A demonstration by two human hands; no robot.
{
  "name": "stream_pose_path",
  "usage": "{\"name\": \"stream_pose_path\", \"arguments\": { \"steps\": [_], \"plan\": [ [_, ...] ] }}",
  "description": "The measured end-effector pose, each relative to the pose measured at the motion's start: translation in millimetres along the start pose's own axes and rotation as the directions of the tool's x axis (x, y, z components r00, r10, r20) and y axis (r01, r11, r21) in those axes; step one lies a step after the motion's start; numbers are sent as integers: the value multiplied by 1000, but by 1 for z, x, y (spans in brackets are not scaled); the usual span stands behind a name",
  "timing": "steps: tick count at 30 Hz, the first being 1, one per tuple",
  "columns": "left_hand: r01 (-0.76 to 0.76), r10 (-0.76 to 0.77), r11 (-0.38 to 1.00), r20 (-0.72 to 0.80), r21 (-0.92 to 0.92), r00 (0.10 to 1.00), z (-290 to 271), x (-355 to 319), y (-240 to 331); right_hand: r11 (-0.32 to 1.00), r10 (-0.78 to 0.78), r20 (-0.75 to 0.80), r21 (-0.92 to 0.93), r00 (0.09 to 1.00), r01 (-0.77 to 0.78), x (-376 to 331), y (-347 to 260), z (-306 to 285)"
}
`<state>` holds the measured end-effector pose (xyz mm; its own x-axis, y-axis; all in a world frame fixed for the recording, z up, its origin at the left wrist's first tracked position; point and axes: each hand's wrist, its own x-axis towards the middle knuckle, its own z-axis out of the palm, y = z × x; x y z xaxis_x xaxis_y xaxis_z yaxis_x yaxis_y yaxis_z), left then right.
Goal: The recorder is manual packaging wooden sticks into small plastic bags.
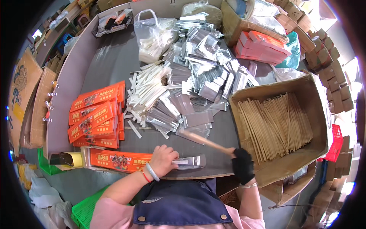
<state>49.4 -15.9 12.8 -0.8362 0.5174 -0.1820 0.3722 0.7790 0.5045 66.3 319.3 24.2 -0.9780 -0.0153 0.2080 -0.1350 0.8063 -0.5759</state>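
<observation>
My left hand (164, 161), with a grey bangle and a red cord at the wrist, rests at the near edge of the table. Its fingers are closed on a flat clear plastic packet (192, 162) that sticks out to the right. Just left of that hand lies an orange printed wrapper (120, 160). My right hand (243, 166), in a black fingerless-looking glove, grips wooden chopsticks (207, 142) that point up and left, smeared by motion. How many chopsticks it holds I cannot tell.
An open cardboard box (280, 168) of long wooden chopsticks (274, 126) stands at the right. Orange wrappers (95, 114) are stacked at the left. Mid-table is heaped with white paper strips (146, 86) and shiny clear packets (206, 65). A plastic bag (152, 36) stands behind.
</observation>
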Motion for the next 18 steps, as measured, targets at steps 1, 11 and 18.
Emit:
{"name": "stream_pose_path", "arguments": {
  "steps": [1,11,18],
  "plan": [
    [10,-10,1000,1,-3,1000,-1,-9,-3,998,-50,150,35,987,45,0,-12,6],
    [-2,-6,1000,-293,-28,956,6,-44,-3,911,-410,361,197,838,362,-12,-59,95],
    [-15,12,1000,-285,-8,958,5,-32,-1,998,-23,232,67,972,7,-23,-48,104]
  ]
}}
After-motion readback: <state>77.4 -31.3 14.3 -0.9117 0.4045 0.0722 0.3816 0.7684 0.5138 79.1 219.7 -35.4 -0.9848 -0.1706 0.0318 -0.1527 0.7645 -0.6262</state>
